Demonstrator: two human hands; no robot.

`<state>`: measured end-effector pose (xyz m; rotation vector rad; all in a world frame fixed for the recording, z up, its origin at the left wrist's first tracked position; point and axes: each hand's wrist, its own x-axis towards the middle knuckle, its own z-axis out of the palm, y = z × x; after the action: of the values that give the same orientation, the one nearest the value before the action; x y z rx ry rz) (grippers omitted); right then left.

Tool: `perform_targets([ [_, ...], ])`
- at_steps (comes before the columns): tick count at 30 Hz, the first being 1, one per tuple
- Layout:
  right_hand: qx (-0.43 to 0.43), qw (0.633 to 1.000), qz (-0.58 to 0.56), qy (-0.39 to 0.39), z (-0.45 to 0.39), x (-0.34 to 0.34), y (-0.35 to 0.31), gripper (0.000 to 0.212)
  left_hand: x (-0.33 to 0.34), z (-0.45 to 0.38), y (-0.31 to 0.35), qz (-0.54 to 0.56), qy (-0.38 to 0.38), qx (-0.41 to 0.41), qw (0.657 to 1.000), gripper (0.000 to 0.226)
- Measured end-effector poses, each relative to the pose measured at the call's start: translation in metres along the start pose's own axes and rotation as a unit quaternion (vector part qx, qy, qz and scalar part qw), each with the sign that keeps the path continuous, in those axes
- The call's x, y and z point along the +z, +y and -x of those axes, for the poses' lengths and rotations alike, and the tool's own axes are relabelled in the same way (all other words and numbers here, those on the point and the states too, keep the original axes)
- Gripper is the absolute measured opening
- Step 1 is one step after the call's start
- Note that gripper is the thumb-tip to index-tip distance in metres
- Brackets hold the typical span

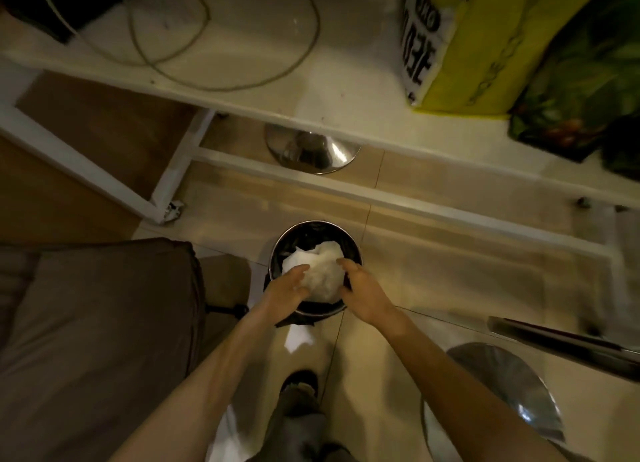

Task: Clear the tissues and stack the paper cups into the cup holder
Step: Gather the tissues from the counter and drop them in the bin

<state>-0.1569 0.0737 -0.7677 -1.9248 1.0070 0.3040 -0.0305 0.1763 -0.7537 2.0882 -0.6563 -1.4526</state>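
Observation:
A wad of white tissues (320,271) sits in the mouth of a round metal waste bin (311,228) on the tiled floor. My left hand (285,288) presses against the wad's left side, fingers curled on it. My right hand (362,288) cups its right side, over the bin's rim. Both hands hold the wad between them above the bin's dark liner. No paper cups or cup holder are in view.
A white table (242,63) with cables lies beyond the bin, carrying a yellow bag (460,42) and a green bag (581,81). A brown seat cushion (97,340) is at the left. Chrome stool bases (311,150) (502,385) stand behind and right.

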Motion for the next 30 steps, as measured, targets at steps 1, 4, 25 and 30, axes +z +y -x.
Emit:
perform_targets([
  [1, -0.004, 1.0, -0.011, 0.009, 0.012, -0.011, -0.011, 0.057, -0.006, 0.017, 0.014, -0.001, 0.005, 0.01, 1.0, 0.051],
  [4, -0.01, 0.999, -0.016, 0.031, 0.052, -0.05, -0.048, 0.051, -0.023, 0.064, 0.056, 0.021, 0.027, 0.023, 0.999, 0.05],
  [25, -0.25, 0.953, 0.038, 0.168, 0.364, -0.316, -0.301, 0.038, -0.133, 0.382, 0.373, -0.161, 0.099, 0.367, 0.911, 0.021],
  [30, -0.285, 0.927, 0.023, 0.241, 0.391, -0.368, -0.333, 0.034, -0.148, 0.409, 0.44, -0.153, 0.1, 0.422, 0.888, 0.022],
])
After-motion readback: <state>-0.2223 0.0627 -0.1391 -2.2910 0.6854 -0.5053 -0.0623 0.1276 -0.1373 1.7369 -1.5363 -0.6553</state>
